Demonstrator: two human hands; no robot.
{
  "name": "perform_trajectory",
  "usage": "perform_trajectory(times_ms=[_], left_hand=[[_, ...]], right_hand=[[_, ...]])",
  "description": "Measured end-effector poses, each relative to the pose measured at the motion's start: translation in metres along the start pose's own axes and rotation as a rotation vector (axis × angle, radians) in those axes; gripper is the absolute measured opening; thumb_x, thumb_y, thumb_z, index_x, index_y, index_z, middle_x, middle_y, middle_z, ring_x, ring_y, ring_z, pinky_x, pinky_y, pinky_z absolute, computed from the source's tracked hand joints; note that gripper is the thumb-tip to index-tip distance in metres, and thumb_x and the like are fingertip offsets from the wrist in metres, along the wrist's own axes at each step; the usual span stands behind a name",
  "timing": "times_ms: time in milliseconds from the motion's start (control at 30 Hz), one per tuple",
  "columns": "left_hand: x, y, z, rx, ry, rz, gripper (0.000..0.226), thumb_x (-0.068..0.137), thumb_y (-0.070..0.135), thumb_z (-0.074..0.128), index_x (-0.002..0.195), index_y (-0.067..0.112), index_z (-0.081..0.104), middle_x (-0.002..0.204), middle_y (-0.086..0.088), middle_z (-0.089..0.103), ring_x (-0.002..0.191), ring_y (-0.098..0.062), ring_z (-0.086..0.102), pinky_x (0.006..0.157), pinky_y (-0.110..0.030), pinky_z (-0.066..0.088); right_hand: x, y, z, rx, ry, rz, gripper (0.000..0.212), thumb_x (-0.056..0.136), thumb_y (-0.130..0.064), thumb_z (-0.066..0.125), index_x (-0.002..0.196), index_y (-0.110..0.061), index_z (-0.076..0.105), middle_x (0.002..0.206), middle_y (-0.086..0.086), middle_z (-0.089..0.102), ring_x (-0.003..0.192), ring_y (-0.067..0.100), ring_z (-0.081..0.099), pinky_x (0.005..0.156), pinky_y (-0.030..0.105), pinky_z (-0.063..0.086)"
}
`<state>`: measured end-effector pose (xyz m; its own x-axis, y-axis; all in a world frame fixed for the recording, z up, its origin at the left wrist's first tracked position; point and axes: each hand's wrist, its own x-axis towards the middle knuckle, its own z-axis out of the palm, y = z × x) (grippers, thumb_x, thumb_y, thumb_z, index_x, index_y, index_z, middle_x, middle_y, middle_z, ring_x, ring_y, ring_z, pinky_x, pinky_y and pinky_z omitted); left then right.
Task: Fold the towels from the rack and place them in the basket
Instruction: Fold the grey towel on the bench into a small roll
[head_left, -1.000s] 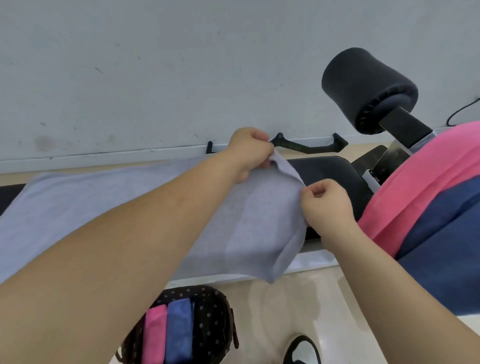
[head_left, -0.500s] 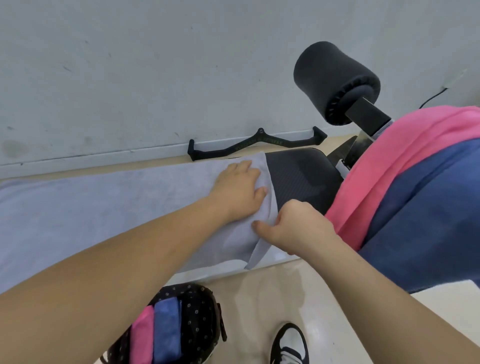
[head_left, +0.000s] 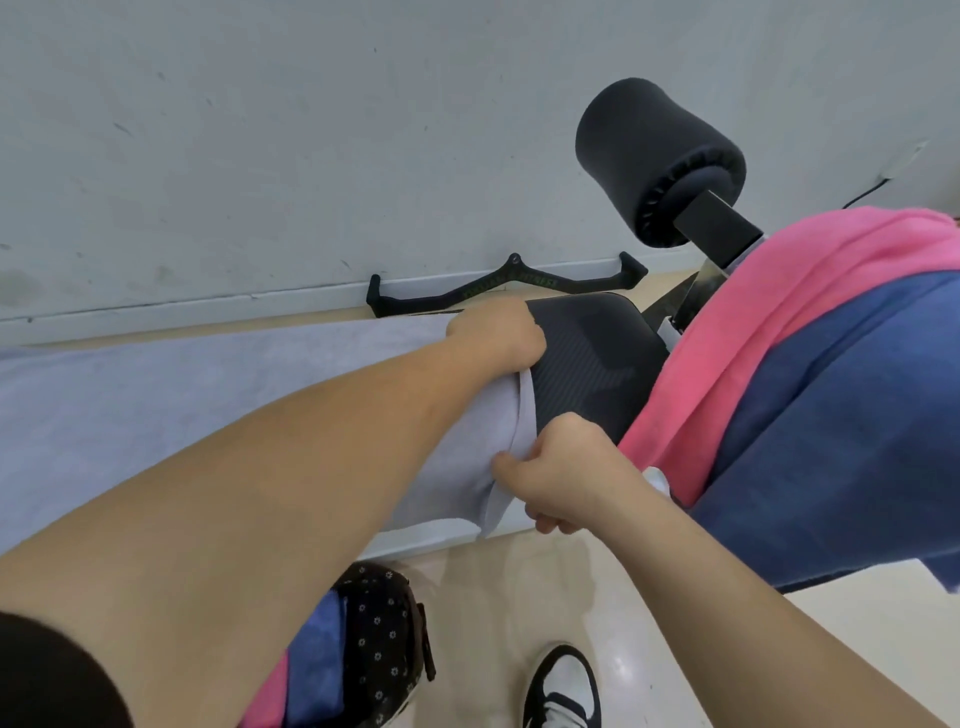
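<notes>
Along the bench (head_left: 587, 358) the towel (head_left: 156, 405) runs leftward from both grips: left hand (head_left: 493, 338) clutches its far corner, right hand (head_left: 566, 473) its near.

Grey towel (head_left: 208, 395): was soft, matt cloth with a fine nap.
Pink towel (head_left: 779, 332): was matt cloth.
Blue towel (head_left: 831, 441): was matt cloth.
Bench pad (head_left: 587, 364): looked finely textured, with a faint sheen.
Roller (head_left: 649, 156): looked like matt black padding.
Basket (head_left: 384, 639): was dark printed fabric.
Floor (head_left: 519, 587): was smooth and glossy.
Wall (head_left: 363, 130): was matt and scuffed.
</notes>
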<state>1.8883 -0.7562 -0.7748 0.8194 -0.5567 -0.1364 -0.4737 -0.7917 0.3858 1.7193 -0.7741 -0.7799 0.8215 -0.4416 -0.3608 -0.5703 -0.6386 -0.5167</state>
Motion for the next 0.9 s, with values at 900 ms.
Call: perform_trajectory(times_ms=[900], left_hand=[[-0.070,0.021,0.000,-1.053,-0.476,-0.032,0.020,0.101,0.001,0.048,0.112,0.010,0.062,0.101,-0.017,0.076,0.082,-0.028,0.076,0.073,-0.039,0.063]], right_hand=[[-0.009,0.022,-0.036,-0.216,0.230,-0.063,0.026,0.085,-0.032,0.058,0.067,-0.029,0.039,0.071,-0.005,0.056,0.071,0.023,0.066,0.063,0.032,0.056]])
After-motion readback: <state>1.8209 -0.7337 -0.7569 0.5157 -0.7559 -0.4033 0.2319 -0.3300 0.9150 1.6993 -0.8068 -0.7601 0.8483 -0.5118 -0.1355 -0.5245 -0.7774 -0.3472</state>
